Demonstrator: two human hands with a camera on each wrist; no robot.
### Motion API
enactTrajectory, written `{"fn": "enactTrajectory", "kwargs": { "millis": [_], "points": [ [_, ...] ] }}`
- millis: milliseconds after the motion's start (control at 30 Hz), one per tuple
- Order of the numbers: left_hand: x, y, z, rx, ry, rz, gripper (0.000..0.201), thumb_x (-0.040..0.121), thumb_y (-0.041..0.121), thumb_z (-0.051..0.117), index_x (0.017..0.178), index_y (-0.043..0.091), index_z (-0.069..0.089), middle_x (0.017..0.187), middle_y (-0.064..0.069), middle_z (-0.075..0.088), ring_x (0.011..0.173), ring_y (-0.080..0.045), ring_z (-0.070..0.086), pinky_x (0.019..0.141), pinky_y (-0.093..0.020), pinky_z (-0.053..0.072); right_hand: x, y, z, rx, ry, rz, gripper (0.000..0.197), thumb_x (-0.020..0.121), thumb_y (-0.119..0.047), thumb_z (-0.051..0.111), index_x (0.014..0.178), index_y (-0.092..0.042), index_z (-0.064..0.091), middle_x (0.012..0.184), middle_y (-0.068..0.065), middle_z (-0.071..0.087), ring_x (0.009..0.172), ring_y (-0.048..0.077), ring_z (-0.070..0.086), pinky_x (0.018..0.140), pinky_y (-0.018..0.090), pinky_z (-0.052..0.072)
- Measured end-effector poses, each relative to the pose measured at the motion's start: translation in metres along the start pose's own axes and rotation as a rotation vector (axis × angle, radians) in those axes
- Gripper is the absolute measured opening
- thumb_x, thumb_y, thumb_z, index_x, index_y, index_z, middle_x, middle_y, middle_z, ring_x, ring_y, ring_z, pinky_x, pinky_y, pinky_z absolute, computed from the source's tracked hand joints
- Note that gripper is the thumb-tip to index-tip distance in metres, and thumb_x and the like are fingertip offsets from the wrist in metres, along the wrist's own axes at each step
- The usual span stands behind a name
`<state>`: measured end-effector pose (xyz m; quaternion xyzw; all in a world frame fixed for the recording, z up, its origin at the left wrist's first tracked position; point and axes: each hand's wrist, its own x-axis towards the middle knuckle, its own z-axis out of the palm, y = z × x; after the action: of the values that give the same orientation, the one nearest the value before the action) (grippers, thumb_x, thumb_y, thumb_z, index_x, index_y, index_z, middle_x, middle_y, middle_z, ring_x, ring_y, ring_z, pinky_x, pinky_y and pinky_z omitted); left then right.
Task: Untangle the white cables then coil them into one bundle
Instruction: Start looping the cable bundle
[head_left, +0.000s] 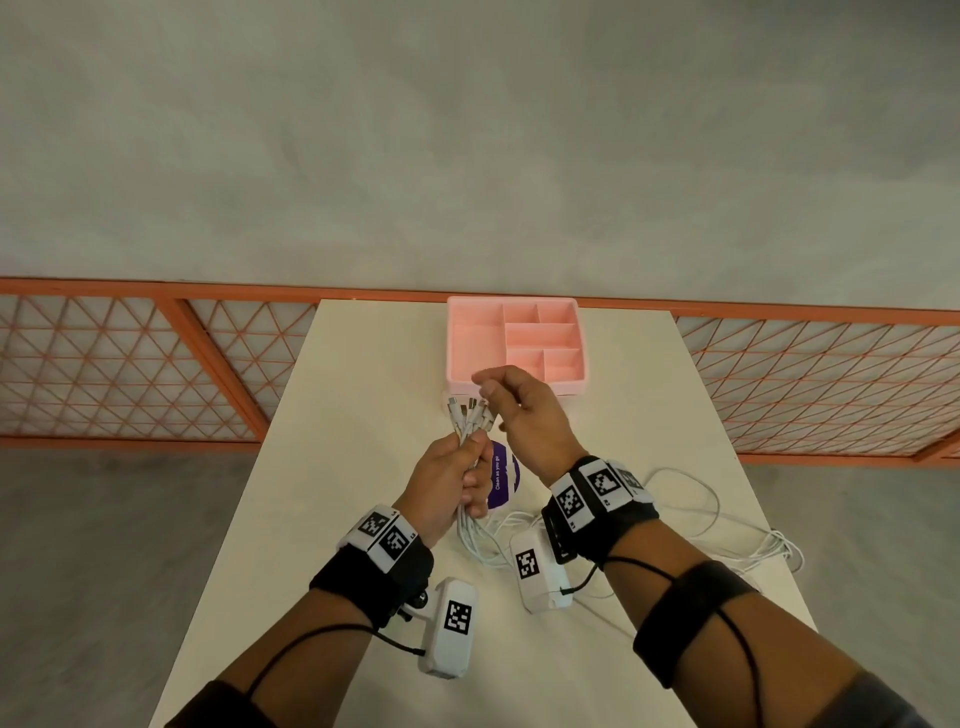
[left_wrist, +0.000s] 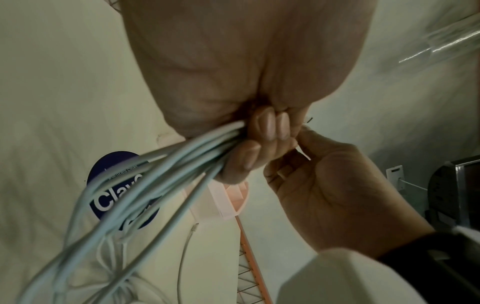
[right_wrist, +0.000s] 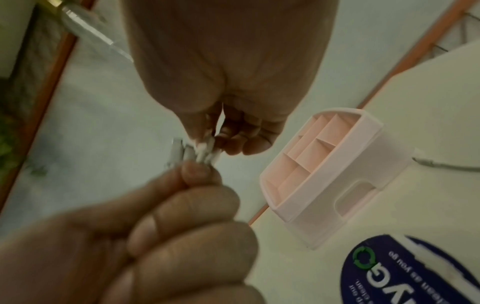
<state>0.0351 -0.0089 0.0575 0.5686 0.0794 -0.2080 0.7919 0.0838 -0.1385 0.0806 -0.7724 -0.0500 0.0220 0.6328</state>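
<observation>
Light, limp and a bit slick, the white cables (head_left: 470, 421) stand at frame centre in the fisted left hand (head_left: 447, 483), tails trailing lower right over the desk (head_left: 363, 415), while the right hand (head_left: 519, 410) seemingly pinches the stiffer plug ends, the best hold.

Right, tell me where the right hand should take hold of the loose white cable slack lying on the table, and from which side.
Grip the trailing white cables just below the left hand, probably coming from the right. The strands run gathered there before fanning into loops on the white table, so one grasp likely catches all. The right hand is now pinching the connector ends.
</observation>
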Motion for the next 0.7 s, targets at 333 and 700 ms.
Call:
{"fn": "enactTrajectory", "kwargs": {
  "millis": [333,700],
  "points": [
    [-0.003,0.007,-0.004,0.040,-0.088,-0.077,0.030,0.102,0.004,0.037,0.074,0.007,0.049,0.056,-0.006,0.044,0.045,-0.017,0.038,0.052,-0.032,0.041,-0.001,-0.011,0.002,-0.281,-0.304,-0.054,0.026,0.099,-0.020,0.055,0.121,-0.021,0.069,0.108,-0.010,0.069,0.103,0.007,0.064,0.092,0.018,0.048],
    [-0.003,0.008,0.005,0.039,-0.021,-0.036,0.035,0.101,0.000,0.039,0.069,0.011,0.043,0.053,0.000,0.036,0.043,-0.010,0.033,0.046,-0.026,0.033,-0.004,-0.023,0.013,-0.182,-0.274,0.054,0.021,0.095,-0.008,0.049,0.103,-0.009,0.068,0.096,-0.003,0.060,0.078,0.007,0.056,0.074,0.025,0.044]
  ]
}}
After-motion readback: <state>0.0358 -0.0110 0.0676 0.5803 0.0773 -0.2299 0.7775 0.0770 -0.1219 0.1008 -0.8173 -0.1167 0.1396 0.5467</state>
